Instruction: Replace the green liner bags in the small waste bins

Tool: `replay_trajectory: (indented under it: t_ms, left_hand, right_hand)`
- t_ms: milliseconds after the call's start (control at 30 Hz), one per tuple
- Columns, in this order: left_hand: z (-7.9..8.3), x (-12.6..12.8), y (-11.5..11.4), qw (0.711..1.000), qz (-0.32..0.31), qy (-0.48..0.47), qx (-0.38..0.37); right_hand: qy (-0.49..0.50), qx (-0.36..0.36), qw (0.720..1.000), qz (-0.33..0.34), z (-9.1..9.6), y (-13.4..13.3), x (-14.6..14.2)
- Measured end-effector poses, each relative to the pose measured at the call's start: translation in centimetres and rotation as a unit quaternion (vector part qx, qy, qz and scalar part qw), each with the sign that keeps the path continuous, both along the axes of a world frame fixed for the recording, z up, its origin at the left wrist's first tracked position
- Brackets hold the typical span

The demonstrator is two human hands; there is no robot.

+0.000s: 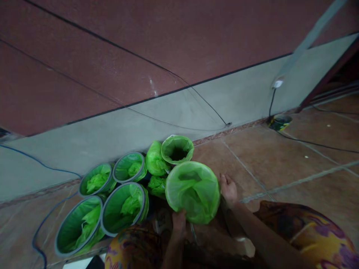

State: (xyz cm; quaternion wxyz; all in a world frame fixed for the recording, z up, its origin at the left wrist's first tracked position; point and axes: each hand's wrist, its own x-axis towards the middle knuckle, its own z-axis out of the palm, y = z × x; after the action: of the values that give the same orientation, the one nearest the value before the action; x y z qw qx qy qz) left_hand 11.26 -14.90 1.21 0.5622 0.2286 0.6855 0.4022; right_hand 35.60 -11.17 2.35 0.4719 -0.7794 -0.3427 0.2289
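A small bin lined with a bright green plastic bag (193, 191) stands on the tiled floor right in front of me. My left hand (178, 221) grips its near rim, fingers curled over the green bag. My right hand (229, 189) rests against the bin's right side, fingers bent on the bag's edge. Behind it another green-lined bin (177, 149) stands by the wall.
Several more green-lined bins (123, 208) stand in a cluster to the left along the grey wall base. A blue cable (42, 224) loops over the floor at left. A black cable (308, 142) and a small round tin (279, 121) lie at right.
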Motion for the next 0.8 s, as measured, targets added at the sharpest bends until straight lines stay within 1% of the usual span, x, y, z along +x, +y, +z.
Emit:
replay_trajectory:
  t_ms: [100, 167, 233, 300, 367, 500, 567, 667, 733, 800]
  left_hand:
    - [2.2, 0.0, -0.3, 0.999, 0.007, -0.034, -0.005]
    - [3.7, -0.1, -0.6, 0.998, 0.015, -0.053, -0.006]
    - [5.1, -0.1, -1.1, 0.997, 0.017, -0.07, 0.002]
    - [6.2, -0.2, -1.5, 0.996, 0.019, -0.081, 0.014]
    - [7.0, -0.2, -1.9, 0.996, 0.027, -0.079, 0.029]
    - [8.0, -0.4, -2.6, 0.994, 0.042, -0.071, 0.077]
    - [8.5, -0.6, -2.9, 0.992, 0.037, -0.057, 0.103]
    - [9.1, -0.8, -3.3, 0.99, 0.023, -0.008, 0.142]
    - [9.7, -1.1, -3.3, 0.986, 0.016, 0.031, 0.162]
    - [10.3, -1.3, -3.2, 0.983, 0.016, 0.058, 0.175]
  right_hand:
    - [0.033, 0.044, 0.998, 0.042, 2.9, 0.0, -0.3]
    - [0.027, 0.075, 0.994, 0.071, 4.6, -0.3, -0.9]
    - [0.005, 0.097, 0.992, 0.082, 6.1, -0.8, -1.5]
    - [-0.024, 0.101, 0.991, 0.088, 7.5, -1.1, -1.9]
    - [-0.055, 0.091, 0.989, 0.105, 8.8, -1.3, -2.1]
    - [-0.135, 0.076, 0.979, 0.131, 10.7, -1.6, -2.0]
    - [-0.181, 0.043, 0.971, 0.15, 11.3, -1.8, -2.0]
    - [-0.233, -0.055, 0.958, 0.16, 11.7, -1.9, -2.2]
    - [-0.245, -0.113, 0.952, 0.147, 11.9, -2.1, -2.2]
    - [-0.232, -0.132, 0.95, 0.163, 12.2, -2.4, -2.0]
